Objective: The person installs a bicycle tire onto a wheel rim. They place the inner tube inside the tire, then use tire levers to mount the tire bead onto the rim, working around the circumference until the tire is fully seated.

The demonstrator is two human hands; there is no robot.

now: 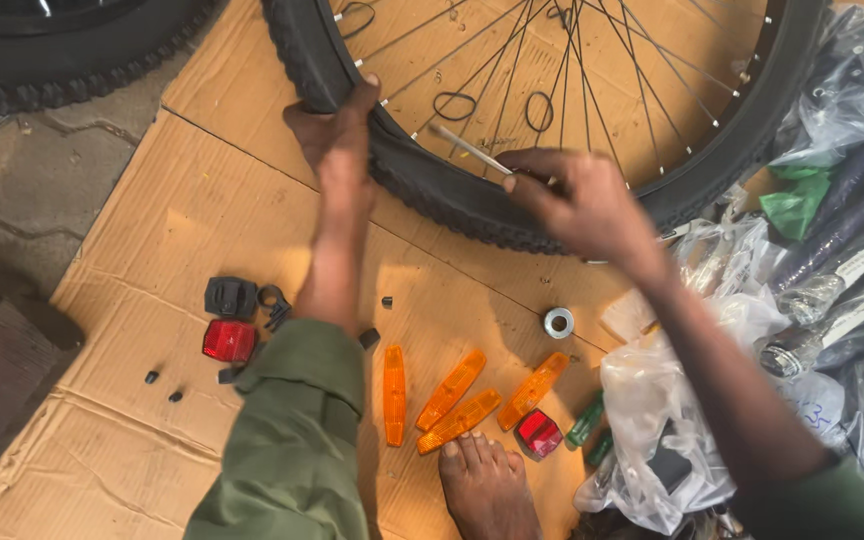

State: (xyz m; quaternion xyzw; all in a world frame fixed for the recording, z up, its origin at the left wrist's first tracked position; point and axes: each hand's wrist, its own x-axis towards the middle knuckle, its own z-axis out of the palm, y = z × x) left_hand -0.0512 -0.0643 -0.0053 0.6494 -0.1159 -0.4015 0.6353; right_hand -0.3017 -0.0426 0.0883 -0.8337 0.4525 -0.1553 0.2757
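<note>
A spoked bicycle wheel with a knobby black tyre lies flat on brown cardboard. My left hand grips the tyre's near-left edge, fingers hooked over the rim side. My right hand rests on the tyre's near edge and holds a thin pale rod-like tool that points in among the spokes. My bare foot shows at the bottom.
Several orange spoke reflectors, two red reflectors, black brackets and a metal washer lie on the cardboard. Clear plastic bags of parts are piled on the right. Another tyre lies at top left.
</note>
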